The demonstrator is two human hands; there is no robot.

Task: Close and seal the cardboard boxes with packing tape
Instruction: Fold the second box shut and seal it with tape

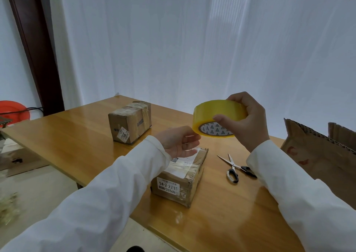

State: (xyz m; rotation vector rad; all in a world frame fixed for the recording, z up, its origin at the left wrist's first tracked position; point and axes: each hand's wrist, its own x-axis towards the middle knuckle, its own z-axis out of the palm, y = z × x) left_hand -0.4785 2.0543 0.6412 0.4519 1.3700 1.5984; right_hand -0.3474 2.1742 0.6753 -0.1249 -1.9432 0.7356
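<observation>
Tape roll (pixel 217 116), yellow, is held in the air above the near box (pixel 181 176), up and to its right. Right hand (pixel 248 118) grips the roll: fingers curled over the top rim, thumb pressed on the front face near the patterned core. Left hand (pixel 179 143) sits just left of the roll, directly over the near box's top, palm turned up, fingers loosely curled. Fingertips are at the roll's lower left edge and seem to pinch a clear strip of tape (pixel 189 149) coming off it; the strip is faint, so the grip isn't certain.

Near box rests on the wooden table (pixel 77 136), flaps down, white label on its front face reading 54-2-2215. Second box (pixel 130 122) stands farther back and left of it, already wrapped in tape. Scissors (pixel 234 168) lie open on the table just right of the near box. Torn cardboard flaps (pixel 316 155) stand at the far right, beyond the scissors.
</observation>
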